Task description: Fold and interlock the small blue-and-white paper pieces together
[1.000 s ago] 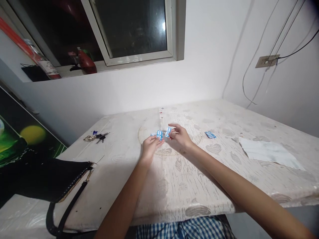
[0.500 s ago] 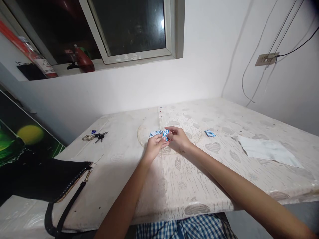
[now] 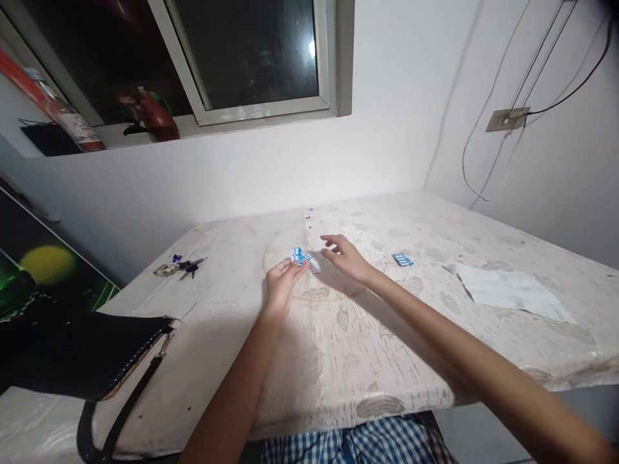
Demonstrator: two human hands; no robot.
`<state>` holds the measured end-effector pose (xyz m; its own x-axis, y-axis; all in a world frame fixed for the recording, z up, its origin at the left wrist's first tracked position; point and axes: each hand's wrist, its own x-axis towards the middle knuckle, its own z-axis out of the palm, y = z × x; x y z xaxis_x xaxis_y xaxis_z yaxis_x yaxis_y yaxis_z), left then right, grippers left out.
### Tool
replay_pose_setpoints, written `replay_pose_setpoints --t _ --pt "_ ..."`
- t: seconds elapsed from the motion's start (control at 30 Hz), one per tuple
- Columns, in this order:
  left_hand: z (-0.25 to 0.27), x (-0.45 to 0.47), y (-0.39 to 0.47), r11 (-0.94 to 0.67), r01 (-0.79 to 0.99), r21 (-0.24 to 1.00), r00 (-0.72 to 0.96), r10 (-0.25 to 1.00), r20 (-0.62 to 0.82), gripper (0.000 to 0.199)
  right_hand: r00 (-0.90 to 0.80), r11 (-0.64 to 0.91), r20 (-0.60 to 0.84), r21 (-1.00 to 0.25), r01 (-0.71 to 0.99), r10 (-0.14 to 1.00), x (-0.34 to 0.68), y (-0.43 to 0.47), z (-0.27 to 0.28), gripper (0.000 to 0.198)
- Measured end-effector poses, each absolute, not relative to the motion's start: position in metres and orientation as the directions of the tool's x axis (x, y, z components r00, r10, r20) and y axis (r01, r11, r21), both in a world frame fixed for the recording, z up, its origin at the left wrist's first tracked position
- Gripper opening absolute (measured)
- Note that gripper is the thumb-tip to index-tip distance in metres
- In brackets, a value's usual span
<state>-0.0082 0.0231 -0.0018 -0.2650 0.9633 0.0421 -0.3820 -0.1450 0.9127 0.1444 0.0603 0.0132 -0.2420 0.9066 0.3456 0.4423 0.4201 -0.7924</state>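
Note:
My left hand (image 3: pixel 284 278) is closed around the lower edge of a small blue-and-white printed piece (image 3: pixel 296 254), which could be a card or a packet. More blue-and-white print lies right beside it, and I cannot tell whether that belongs to a second piece. A small pale slip (image 3: pixel 315 265) shows just right of the left fingertips, on or near the table. To the right of it, my right hand (image 3: pixel 345 258) is held over the table with fingers apart and nothing in them. Another blue-and-white piece (image 3: pixel 402 260) lies flat farther right.
The table (image 3: pixel 367 348) has a patterned cover under clear plastic. A white cloth (image 3: pixel 515 293) lies on the right. Keys (image 3: pixel 193 267) are at the left, and a black bag (image 3: pixel 91 348) with a strap sits at the left front. A wall with a window stands behind.
My right hand has let go of the blue-and-white piece and opened, while the left hand has moved slightly left with it. The view has shifted a little.

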Motion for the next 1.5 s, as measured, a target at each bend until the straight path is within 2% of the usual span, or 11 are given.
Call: replay_pose_setpoints --t 0.17,0.33,0.57,0.7,0.73,0.77,0.8,0.87,0.93,1.3,1.5 --pt "0.007 -0.024 0.028 -0.357 -0.432 0.828 -0.552 0.831 0.071 0.004 -0.462 0.487 0.16 -0.366 0.793 0.872 0.125 0.082 0.011 0.029" --pt "0.012 -0.027 0.027 -0.393 -0.44 0.807 -0.596 0.8 0.064 0.004 -0.361 0.377 0.109 -0.253 0.891 0.926 0.085 0.079 0.01 0.028" --pt "0.009 -0.026 0.029 -0.363 -0.379 0.851 -0.533 0.838 0.12 0.006 -0.308 0.347 0.16 -0.425 0.836 0.938 0.077 0.082 0.02 0.035" --pt "0.006 -0.015 0.025 -0.153 -0.277 0.949 -0.333 0.941 0.055 0.005 -0.312 0.354 0.181 -0.631 0.691 0.933 0.109 0.085 0.018 0.031" --pt "0.006 -0.011 0.023 -0.088 -0.242 0.966 -0.269 0.963 0.02 0.005 -0.298 0.342 0.193 -0.721 0.603 0.935 0.118 0.083 0.015 0.028" --pt "0.005 -0.006 0.021 -0.029 -0.211 0.977 -0.209 0.978 -0.016 0.004 -0.22 0.277 0.211 -0.9 0.336 0.952 0.126 0.08 0.012 0.024" --pt "0.004 -0.001 0.019 0.021 -0.184 0.983 -0.156 0.987 -0.05 0.005 -0.158 0.208 0.194 -0.975 0.077 0.968 0.133 0.077 0.009 0.021" --pt "0.002 0.006 0.016 0.087 -0.149 0.985 -0.072 0.993 -0.099 0.005 -0.064 0.088 0.111 -0.951 -0.296 0.992 0.143 0.07 0.004 0.019" --pt "0.0 0.009 0.013 0.105 -0.134 0.985 -0.011 0.994 -0.108 0.006 -0.04 0.024 0.045 -0.91 -0.415 0.998 0.148 0.067 0.002 0.019" --pt "-0.005 0.005 0.018 0.03 -0.177 0.984 0.114 0.993 -0.01 0.02 -0.072 0.165 0.177 -0.976 -0.14 0.982 0.145 0.068 0.005 0.017" --pt "-0.002 0.007 0.017 -0.01 -0.23 0.973 0.064 0.998 0.025 0.02 -0.096 0.218 0.22 -0.975 -0.034 0.971 0.14 0.064 0.003 0.018"
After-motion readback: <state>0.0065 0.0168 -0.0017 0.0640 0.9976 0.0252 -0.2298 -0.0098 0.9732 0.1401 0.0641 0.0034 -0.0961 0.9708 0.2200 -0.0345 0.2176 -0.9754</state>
